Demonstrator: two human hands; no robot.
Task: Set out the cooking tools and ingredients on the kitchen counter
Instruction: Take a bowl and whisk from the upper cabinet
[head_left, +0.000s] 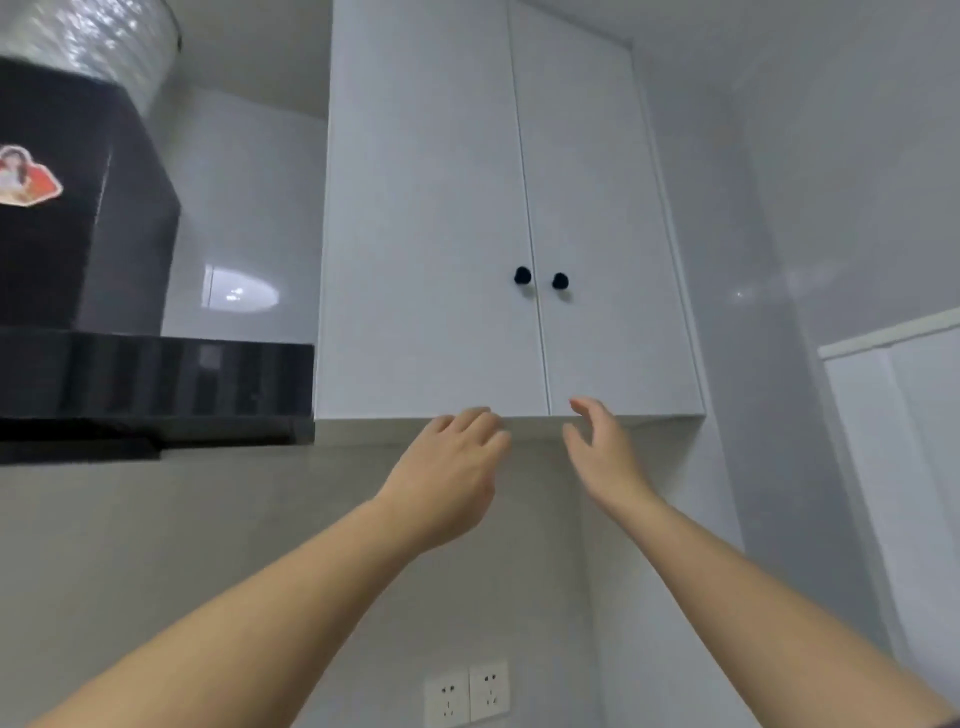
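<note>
Kitchen wall (831, 156) carries a closed cupboard (431, 208); our empty, spread left hand (447, 478) and right hand (602, 457) should pinch left knob (522, 275) and right knob (559, 281) squarely

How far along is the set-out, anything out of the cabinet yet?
Done: nothing visible; the white wall cabinet is shut, both doors closed. In hand: the left hand and right hand are empty, fingers relaxed, raised near the cabinet's bottom edge, below the black knobs. Left: open the doors, take out tools and ingredients; the counter is out of view.
</note>
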